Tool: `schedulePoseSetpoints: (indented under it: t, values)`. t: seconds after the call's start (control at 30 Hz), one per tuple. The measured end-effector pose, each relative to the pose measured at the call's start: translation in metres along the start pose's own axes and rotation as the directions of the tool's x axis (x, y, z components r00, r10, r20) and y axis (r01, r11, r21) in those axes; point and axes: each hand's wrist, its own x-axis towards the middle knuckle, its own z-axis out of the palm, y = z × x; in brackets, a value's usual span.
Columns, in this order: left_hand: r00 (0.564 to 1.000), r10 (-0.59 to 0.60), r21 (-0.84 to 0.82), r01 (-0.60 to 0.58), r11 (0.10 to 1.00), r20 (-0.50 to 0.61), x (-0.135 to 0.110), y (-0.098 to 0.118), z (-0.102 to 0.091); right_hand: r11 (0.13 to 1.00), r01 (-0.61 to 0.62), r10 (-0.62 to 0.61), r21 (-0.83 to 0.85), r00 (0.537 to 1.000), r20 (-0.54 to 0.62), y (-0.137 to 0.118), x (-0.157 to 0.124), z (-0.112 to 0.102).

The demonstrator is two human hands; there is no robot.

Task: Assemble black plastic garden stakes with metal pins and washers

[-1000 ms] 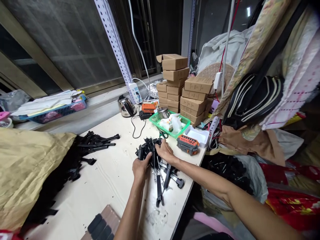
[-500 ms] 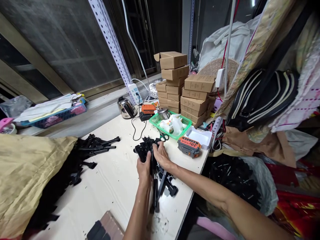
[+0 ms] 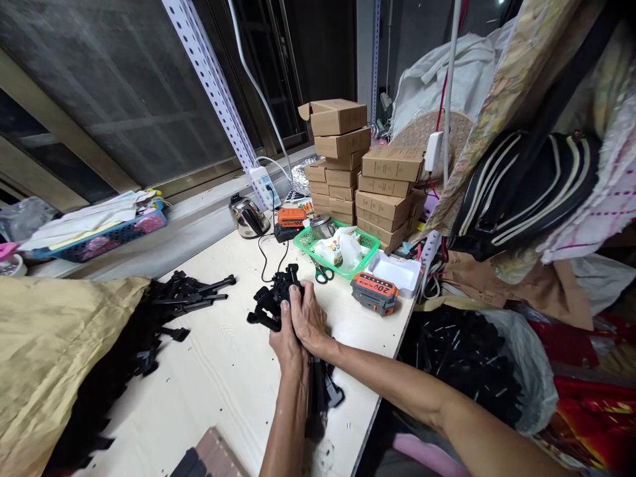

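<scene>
Gripping one bundle of black parts (image 3: 268,306), left hand (image 3: 287,343) and right hand (image 3: 309,319) pressed together above the table (image 3: 223,377).

parts bundle (image 3: 271,305) on table (image 3: 223,377), basket (image 3: 304,240) behind it, boxes (image 3: 342,142) behind basket, sack (image 3: 50,351) left

L hand (image 3: 285,341) & R hand (image 3: 308,319) clasped together, fingers curled

The bundle of black plastic parts (image 3: 272,303) comprises long, slim stems with branched, knobbed heads, packed side by side. The heads point toward the far edge of the worktop (image 3: 223,371), and the stems trail toward its near edge, close to the right edge. The left hand (image 3: 285,341) and right hand (image 3: 308,318) clasp the bundle's middle.
</scene>
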Motion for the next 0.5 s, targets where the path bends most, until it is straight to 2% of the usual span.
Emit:
schedulePoseSetpoints:
  t: [0.1,0.2,0.37,0.5]
  values:
    - [0.995,0.007,-0.092,-0.016,0.996,-0.099,-0.009,0.016,0.005,0.987,0.136,-0.126,0.082,0.985,-0.118,-0.005,-0.007,0.001]
    - [0.979,0.052,-0.102,-0.073,0.992,-0.197,-0.015,0.035,0.008,0.968,0.217,-0.192,0.124,0.963,-0.187,-0.015,-0.009,0.001]
    - [0.936,0.266,-0.052,-0.284,0.957,-0.23,-0.004,0.061,0.011,0.916,0.384,-0.351,0.12,0.908,-0.229,-0.046,0.0,0.002]
    - [0.879,0.393,0.045,-0.397,0.917,-0.269,0.01,0.087,0.008,0.87,0.477,-0.441,0.124,0.865,-0.238,-0.074,0.011,0.006]
